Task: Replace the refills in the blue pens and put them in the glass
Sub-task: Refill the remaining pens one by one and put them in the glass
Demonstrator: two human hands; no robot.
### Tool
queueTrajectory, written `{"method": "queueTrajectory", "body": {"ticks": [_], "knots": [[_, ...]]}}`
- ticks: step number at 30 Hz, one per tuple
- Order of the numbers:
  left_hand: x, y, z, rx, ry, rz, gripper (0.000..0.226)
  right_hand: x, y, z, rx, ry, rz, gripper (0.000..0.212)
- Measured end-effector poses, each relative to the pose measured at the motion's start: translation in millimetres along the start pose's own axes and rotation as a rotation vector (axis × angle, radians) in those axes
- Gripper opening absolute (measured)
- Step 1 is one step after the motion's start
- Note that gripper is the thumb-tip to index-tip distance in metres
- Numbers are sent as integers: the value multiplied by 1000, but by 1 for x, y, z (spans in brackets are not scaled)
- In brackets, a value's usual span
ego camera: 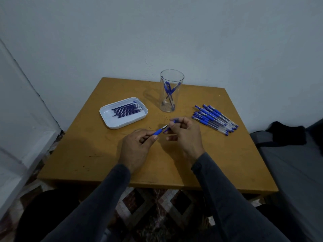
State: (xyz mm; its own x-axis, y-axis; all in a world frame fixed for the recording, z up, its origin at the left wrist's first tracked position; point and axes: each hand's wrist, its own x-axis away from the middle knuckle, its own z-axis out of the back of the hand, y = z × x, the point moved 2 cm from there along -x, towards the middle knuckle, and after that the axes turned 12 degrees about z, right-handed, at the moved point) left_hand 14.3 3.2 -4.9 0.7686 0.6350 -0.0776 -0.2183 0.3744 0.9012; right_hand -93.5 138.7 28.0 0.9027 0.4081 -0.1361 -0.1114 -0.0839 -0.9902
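Table (227, 163): bearing tray, glass, loose pens.
Pens (215, 119): lying heaped well right of hands.
Tray (111, 123): holding refills (128, 110), left of glass.
Glass (170, 91): standing beyond hands, holding a few pens.
Right hand (183, 135): fingers pinching pen's far part.
Left hand (135, 145): fingers pinching grip end.
Pen (161, 130): spanning both hands, axis running near-left to far-right, pointing toward glass.

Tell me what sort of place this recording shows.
Probably a room in a home, not a workshop: a small wooden table pushed against a plain painted wall, a patterned rug under it, and what looks like a cushioned seat to the right.
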Motion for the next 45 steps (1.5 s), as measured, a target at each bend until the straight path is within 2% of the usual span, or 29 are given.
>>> {"method": "queueTrajectory", "body": {"ticks": [3, 8, 16, 30, 37, 41, 45], "knots": [[0, -2, 1, 18, -5, 23, 16, 3, 0, -1, 8, -33, 0, 9], [-1, 0, 0, -17, -10, 23, 17, -1, -6, 7, -55, 51, 35, 10], [0, -1, 0, -67, -39, -18, 18, 8, -4, 0, 18, -135, -28, 15], [3, 1, -1, -7, -45, -91, 17, 3, -10, 8, 24, -238, -119, 6], [4, 5, 1, -11, -33, -90, 14, 4, -8, 2, -7, -231, -141, 14], [5, 5, -1, 20, -31, -80, 16, 6, -5, 0, 11, -215, -62, 19], [-1, -1, 0, 89, -57, 15, 39, -7, -21, 5, 218, -66, 149, 19]]}}
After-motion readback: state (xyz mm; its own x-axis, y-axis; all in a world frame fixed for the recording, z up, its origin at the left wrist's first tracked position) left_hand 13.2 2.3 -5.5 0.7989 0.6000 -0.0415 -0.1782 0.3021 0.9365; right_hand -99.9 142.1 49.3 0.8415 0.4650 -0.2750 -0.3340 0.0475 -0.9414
